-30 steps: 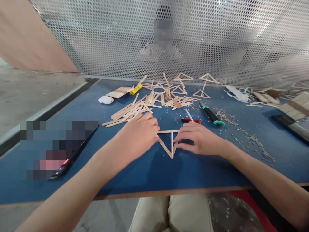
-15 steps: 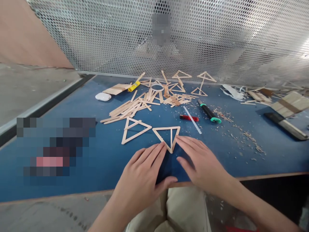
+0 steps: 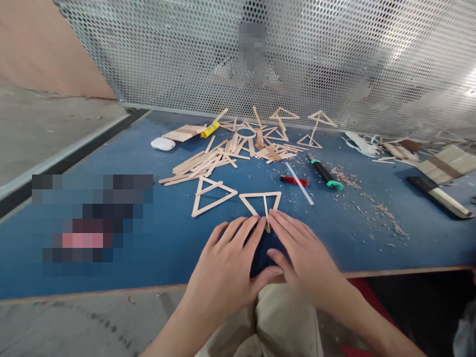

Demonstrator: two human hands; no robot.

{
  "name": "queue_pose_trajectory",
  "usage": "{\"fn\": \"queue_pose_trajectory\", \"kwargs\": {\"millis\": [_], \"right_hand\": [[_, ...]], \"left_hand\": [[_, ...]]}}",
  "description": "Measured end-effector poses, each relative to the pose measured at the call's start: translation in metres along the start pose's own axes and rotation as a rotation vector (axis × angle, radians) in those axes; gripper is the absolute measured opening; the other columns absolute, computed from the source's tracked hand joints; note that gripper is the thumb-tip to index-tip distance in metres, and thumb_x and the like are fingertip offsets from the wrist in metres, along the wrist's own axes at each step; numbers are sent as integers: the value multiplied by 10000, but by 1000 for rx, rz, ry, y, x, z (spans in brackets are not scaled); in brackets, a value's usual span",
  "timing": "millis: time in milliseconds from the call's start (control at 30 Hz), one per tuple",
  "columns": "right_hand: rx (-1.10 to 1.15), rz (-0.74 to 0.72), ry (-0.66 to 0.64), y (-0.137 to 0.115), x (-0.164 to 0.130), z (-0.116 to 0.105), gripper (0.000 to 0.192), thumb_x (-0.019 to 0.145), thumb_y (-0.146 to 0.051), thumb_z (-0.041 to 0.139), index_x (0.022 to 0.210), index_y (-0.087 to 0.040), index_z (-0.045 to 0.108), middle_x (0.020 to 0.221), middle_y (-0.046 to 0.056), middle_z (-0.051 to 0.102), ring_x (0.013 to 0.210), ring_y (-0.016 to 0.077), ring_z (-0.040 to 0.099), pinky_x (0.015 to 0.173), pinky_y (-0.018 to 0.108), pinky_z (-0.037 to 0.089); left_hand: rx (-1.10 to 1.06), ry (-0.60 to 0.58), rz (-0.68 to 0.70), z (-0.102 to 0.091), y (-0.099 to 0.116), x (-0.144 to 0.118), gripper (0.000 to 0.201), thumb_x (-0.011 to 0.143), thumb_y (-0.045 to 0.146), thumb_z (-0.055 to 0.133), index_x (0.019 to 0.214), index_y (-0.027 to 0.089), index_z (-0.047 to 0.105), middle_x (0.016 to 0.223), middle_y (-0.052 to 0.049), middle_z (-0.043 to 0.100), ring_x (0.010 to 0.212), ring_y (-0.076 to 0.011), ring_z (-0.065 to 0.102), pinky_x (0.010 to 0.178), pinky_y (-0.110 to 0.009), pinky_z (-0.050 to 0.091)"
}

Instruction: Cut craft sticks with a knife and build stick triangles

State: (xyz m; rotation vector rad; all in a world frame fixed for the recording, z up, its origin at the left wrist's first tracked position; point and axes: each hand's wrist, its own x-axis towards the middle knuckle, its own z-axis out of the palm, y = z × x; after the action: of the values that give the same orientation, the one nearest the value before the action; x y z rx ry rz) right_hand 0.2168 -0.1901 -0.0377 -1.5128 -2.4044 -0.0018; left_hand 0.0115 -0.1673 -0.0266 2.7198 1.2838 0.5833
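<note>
1. My left hand (image 3: pixel 226 270) lies flat on the blue table (image 3: pixel 148 267), palm down, fingers spread and pointing to 12–1 o'clock. It grips nothing.
2. My right hand (image 3: pixel 303 258) also lies flat, fingers loosely spread and pointing to 11 o'clock. It grips nothing.
3. The fingertips of both hands meet at the bottom point of the stick triangle (image 3: pixel 261 203). It lies flat at 12 o'clock from my hands, apex toward me, with one stick running down its middle. I can't tell whether the tips press on the wood or only flank it.
4. A second stick triangle (image 3: pixel 211 196) lies at 10 o'clock from the first, just beside it and not touching.
5. The loose stick pile (image 3: pixel 208 161) is at 11 o'clock, further up the table. More finished triangles (image 3: pixel 297 129) sit at 12–1 o'clock near the mesh screen (image 3: pixel 334 59).
6. At 1 o'clock there is a red cutter (image 3: pixel 293 180) with a clear ruler (image 3: pixel 301 184) lying across it. A black marker with green ends (image 3: pixel 324 172) lies just right of them.
7. At 11 o'clock far there is a yellow glue tube (image 3: pixel 210 130) and a white earbud case (image 3: pixel 162 144).
8. Wood shavings (image 3: pixel 386 213) are scattered at 2 o'clock.
9. A phone, blurred out (image 3: pixel 92 218), lies at 9 o'clock.
10. There is a person behind the mesh at 12 o'clock. Their hands are not in view.
</note>
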Motion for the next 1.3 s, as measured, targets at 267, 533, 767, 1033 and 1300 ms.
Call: {"fn": "queue_pose_trajectory", "kwargs": {"millis": [267, 533, 767, 1033, 1300], "right_hand": [[-73, -5, 50, -5, -1, 5, 574, 1040, -372, 420, 1541, -94, 404, 1599, 110, 430, 1474, 252, 397, 1179, 461, 417], [-130, -32, 65, -4, -6, 5, 608, 1024, -408, 472, 1529, -75, 418, 1589, 118, 446, 1455, 262, 416, 1163, 448, 425], [-183, -37, 66, -8, -14, 5, 634, 1033, -439, 445, 1549, -74, 394, 1611, 123, 404, 1452, 273, 425, 1160, 456, 426], [-227, -77, 27, -8, -12, 0, 615, 1041, -424, 432, 1543, -70, 410, 1607, 165, 397, 1452, 296, 430, 1154, 468, 430], [-260, -93, 2, -12, -11, -2, 605, 1038, -368, 431, 1532, -20, 403, 1596, 202, 399, 1471, 326, 397, 1138, 497, 448]], "left_hand": [[0, -34, 3, -2, 1, 4, 733, 932, 739, 454, 1441, 218, 534, 1458, -71, 586, 1311, -305, 523, 1058, -499, 407], [31, 61, 35, 2, 1, -2, 722, 946, 715, 462, 1410, 174, 575, 1433, -80, 620, 1303, -288, 555, 1062, -448, 415], [88, 112, 76, 4, 4, -4, 694, 957, 689, 464, 1367, 152, 624, 1406, -71, 645, 1277, -292, 584, 1030, -443, 437], [119, 108, 84, 3, 8, -2, 700, 963, 688, 442, 1342, 137, 646, 1393, -75, 654, 1251, -297, 588, 1014, -446, 429], [189, 102, 141, 9, 11, 1, 775, 977, 713, 377, 1311, 73, 659, 1348, -136, 672, 1173, -287, 618, 1015, -449, 429]]}}
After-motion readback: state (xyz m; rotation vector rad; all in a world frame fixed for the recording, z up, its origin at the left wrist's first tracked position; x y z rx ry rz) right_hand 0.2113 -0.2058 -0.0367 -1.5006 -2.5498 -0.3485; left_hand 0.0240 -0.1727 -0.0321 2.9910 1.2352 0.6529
